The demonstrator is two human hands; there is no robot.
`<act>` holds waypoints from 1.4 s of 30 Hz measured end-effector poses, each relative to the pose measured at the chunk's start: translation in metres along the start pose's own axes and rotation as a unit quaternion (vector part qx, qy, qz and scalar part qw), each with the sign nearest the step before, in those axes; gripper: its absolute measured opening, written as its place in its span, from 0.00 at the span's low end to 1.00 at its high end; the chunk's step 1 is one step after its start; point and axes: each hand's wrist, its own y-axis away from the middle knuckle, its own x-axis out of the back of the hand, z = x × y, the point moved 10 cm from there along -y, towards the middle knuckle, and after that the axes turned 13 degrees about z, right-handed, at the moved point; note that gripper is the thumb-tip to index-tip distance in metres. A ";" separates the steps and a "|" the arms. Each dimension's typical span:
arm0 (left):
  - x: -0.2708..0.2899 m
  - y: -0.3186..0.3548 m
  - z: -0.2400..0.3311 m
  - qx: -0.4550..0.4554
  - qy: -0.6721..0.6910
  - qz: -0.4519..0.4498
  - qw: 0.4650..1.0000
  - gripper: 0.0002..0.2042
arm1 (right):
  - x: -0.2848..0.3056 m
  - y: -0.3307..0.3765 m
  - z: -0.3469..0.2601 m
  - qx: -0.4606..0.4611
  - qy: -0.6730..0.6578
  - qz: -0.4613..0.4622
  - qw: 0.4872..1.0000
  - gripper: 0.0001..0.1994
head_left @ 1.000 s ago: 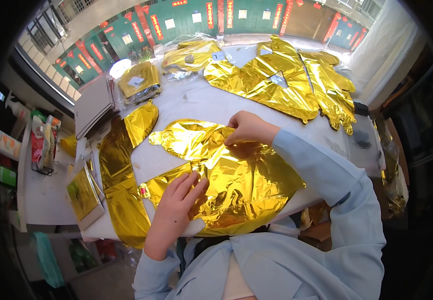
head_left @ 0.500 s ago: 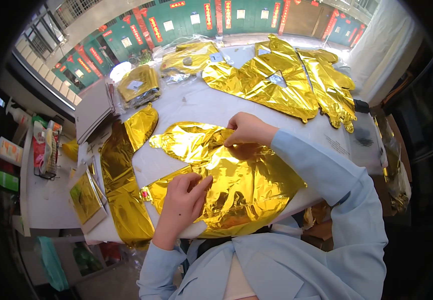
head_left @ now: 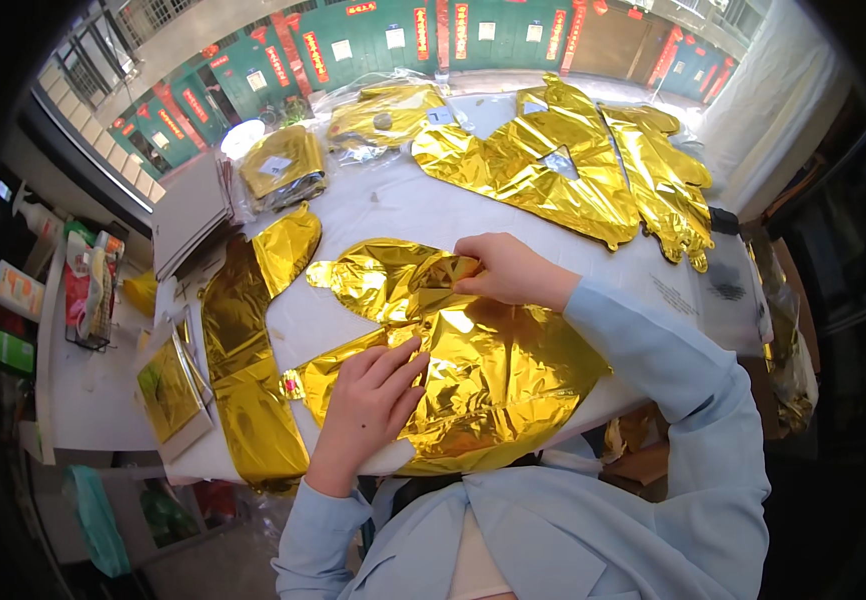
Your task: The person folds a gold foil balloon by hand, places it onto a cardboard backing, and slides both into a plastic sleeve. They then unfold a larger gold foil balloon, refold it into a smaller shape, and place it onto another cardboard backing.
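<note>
– Count's on, what have we got in gold foil?

– One flat gold foil balloon (head_left: 473, 360) at the near edge, one long gold foil strip (head_left: 243, 380) to its left, two big gold foil shapes (head_left: 543, 160) spread at the far side.

– Packets?

– Two clear packets of folded gold foil (head_left: 283, 165) at the back, plus one flat packet (head_left: 168, 390) at the left edge.

– Hands?

– Two: left hand (head_left: 373, 395) and right hand (head_left: 508, 270). One white table (head_left: 373, 205).

– Bottles?

– At least three bottles (head_left: 13, 290) on the left shelf; the rest there is too cluttered to count.

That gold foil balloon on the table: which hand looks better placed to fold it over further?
Probably the right hand: it already pinches the gold foil balloon's folded edge, while the left hand lies flat, pinning it down.
</note>
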 end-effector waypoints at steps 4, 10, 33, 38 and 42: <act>0.001 0.002 -0.001 0.008 -0.010 -0.006 1.000 0.21 | 0.001 0.008 -0.017 0.018 -0.005 -0.024 1.000 0.18; -0.005 0.003 -0.002 0.005 -0.020 -0.019 1.000 0.23 | -0.005 0.010 0.025 -0.186 -0.153 -0.121 0.963 0.17; -0.001 0.000 0.000 0.001 -0.002 -0.021 1.000 0.23 | 0.024 0.010 0.009 -0.023 0.016 -0.183 0.983 0.19; -0.001 -0.001 0.000 0.005 0.005 -0.021 1.000 0.23 | 0.021 0.003 0.014 -0.017 0.023 -0.173 0.984 0.16; -0.002 -0.001 -0.001 0.008 0.007 -0.019 1.000 0.23 | 0.019 -0.002 0.014 -0.002 0.015 -0.159 0.987 0.15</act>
